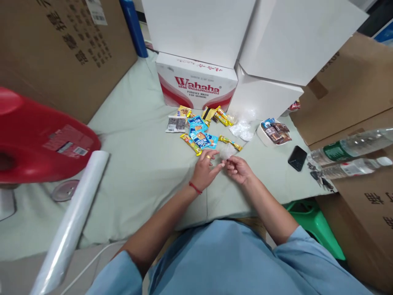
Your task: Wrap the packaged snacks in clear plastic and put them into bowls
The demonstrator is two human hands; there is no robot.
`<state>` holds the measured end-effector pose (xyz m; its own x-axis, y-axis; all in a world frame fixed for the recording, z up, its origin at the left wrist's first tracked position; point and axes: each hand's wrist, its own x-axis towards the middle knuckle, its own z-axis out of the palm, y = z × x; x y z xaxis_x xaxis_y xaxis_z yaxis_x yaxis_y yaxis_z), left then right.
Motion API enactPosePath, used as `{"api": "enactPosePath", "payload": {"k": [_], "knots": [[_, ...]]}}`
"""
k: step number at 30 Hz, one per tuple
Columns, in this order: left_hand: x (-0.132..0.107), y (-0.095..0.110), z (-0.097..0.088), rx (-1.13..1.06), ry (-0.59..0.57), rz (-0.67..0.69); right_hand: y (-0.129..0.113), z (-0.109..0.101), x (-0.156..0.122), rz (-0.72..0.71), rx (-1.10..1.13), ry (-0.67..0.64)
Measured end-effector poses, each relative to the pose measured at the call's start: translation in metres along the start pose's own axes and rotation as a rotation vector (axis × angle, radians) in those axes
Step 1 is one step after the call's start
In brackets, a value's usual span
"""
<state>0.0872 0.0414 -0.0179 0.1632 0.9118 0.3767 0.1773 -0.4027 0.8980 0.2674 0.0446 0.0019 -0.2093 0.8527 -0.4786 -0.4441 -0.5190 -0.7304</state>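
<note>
My right hand (238, 169) pinches the edge of a small clear plastic bag (227, 150) above the green cloth. Close beside it is my left hand (205, 167), with a ring and a red wrist cord. Its thumb reaches to the right fingertips while the index finger stretches apart from it, near the bag. Just beyond lie blue snack packets (200, 138), a yellow snack stick (190, 144) and another yellow stick (231, 142). A dark-filled clear packet (176, 124) is at the pile's left. Crumpled clear bags (242, 130) lie to its right.
A Wahaha carton (198, 84) and white boxes (199, 28) wall off the back. On the right are a white tub (265, 137) of brown packets, a phone (297, 158), keys (321, 180) and bottles (346, 148). A red jug (39, 139) and plastic roll (73, 221) stand left.
</note>
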Motion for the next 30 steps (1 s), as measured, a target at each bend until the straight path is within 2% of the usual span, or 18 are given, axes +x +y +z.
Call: {"api": "enactPosePath", "payload": {"k": [4,9,14,18,20,23,25,27,30], "knots": [[0.001,-0.016,-0.004,0.012,-0.038,-0.043,0.010,0.007,0.006,0.120,0.068,-0.064],[-0.005,-0.021,-0.005,-0.014,-0.024,-0.105,0.010,0.004,0.006,0.195,0.148,-0.043],[-0.005,-0.025,-0.006,0.018,-0.025,-0.010,0.020,0.014,0.001,0.187,0.148,-0.014],[-0.004,-0.030,-0.009,0.066,-0.018,0.013,0.026,0.023,-0.003,0.175,0.020,-0.024],[-0.003,-0.030,-0.010,0.066,0.001,-0.032,0.027,0.025,-0.004,0.049,-0.113,0.066],[-0.004,-0.029,-0.011,0.049,0.041,-0.146,0.028,0.026,-0.001,-0.312,-0.399,0.227],[-0.004,-0.027,-0.011,0.031,0.042,-0.185,0.027,0.025,0.003,-0.453,-0.559,0.197],[-0.004,-0.026,-0.012,-0.007,0.060,-0.207,0.021,0.024,0.010,-0.473,-0.619,0.095],[-0.002,-0.024,-0.014,-0.133,0.143,-0.303,0.002,0.017,0.018,-0.457,-0.592,-0.001]]}}
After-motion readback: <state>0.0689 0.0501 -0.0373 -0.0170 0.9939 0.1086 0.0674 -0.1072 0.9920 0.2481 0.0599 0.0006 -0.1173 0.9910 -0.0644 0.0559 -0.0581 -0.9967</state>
